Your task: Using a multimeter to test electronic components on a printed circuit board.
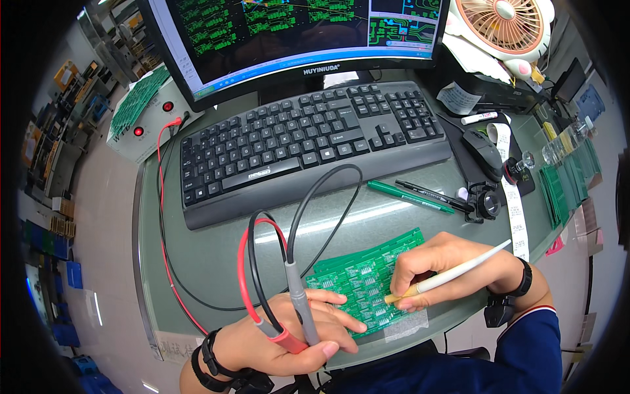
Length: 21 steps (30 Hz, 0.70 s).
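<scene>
A green circuit board panel [367, 279] lies at the table's near edge, with another green board showing at its far edge. Between the thumb and fingers of my left hand [282, 328] are a red test probe [289, 341] and a grey test probe [300, 299]. Other fingers of that hand are stretched out and rest on the panel. My right hand [446, 269] is closed around a slim white-handled tool [459, 272], its tan end pointing down at the panel. The very tip is hard to make out, so contact with the board cannot be told.
Beyond the panel stand a black keyboard [315, 141] and a monitor [302, 39]. Green and black pens [410, 197], a loupe [484, 203], a mouse [482, 154] and a paper strip [515, 210] lie right. A tester box [147, 125] at left feeds the probe cables.
</scene>
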{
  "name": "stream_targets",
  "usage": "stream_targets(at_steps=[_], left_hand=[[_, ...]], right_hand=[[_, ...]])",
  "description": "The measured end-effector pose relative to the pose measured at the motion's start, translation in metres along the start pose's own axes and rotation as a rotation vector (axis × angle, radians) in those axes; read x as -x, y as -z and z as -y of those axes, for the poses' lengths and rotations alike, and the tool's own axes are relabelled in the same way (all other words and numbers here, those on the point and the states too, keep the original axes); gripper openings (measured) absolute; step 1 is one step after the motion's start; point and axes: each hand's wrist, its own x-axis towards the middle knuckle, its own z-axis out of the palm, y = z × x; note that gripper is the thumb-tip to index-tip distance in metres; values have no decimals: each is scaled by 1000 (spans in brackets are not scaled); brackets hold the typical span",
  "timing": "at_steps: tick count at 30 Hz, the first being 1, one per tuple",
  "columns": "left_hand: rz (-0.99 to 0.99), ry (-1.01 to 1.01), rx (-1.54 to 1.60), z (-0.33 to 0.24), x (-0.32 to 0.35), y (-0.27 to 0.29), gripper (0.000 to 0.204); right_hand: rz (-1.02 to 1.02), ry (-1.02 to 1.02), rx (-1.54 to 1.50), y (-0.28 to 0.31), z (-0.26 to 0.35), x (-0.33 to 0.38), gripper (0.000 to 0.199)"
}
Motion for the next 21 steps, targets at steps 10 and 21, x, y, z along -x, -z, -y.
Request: stream_targets(at_steps=[10, 21], left_hand=[[7, -10, -9, 1, 2, -1, 36], [-7, -11, -20, 1, 1, -1, 35]], right_hand=[[-61, 55, 47, -12, -2, 7, 18], [-281, 224, 230, -25, -9, 6, 22]])
